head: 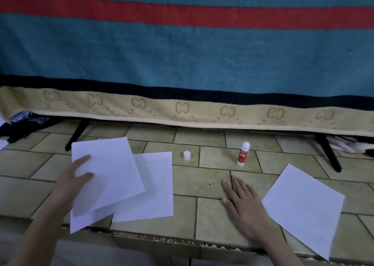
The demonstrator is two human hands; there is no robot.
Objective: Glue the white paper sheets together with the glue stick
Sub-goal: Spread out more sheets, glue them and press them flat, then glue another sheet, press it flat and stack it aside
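The left hand [75, 179] holds the top white sheet [109, 172] at its left edge: two fingers lie across the upper face of the paper, fairly straight and spread a little, and the dark outline showing through the sheet suggests the rest of the hand is beneath it, so the paper is pinched between fingers above and palm or thumb below. This sheet is tilted, its lower left part lifted off the floor, and it overlaps a second white sheet [155, 186] that lies flat on the tiled floor [202, 211] just to its right. A corner of paper [81, 223] juts out below the held sheet near the floor's broken front edge; whether it belongs to a further sheet cannot be told. The right hand [244, 203] lies flat on the tiles, palm down, fingers straight and close together, gripping nothing; it sits just beside the left edge of a third white sheet [303, 207], which lies turned like a diamond. Beyond the hands the glue stick [242, 154] stands upright with its white tip bare, and its white cap [187, 155] stands apart to the left. Behind hangs a blue blanket [182, 53] with a red stripe and beige border.
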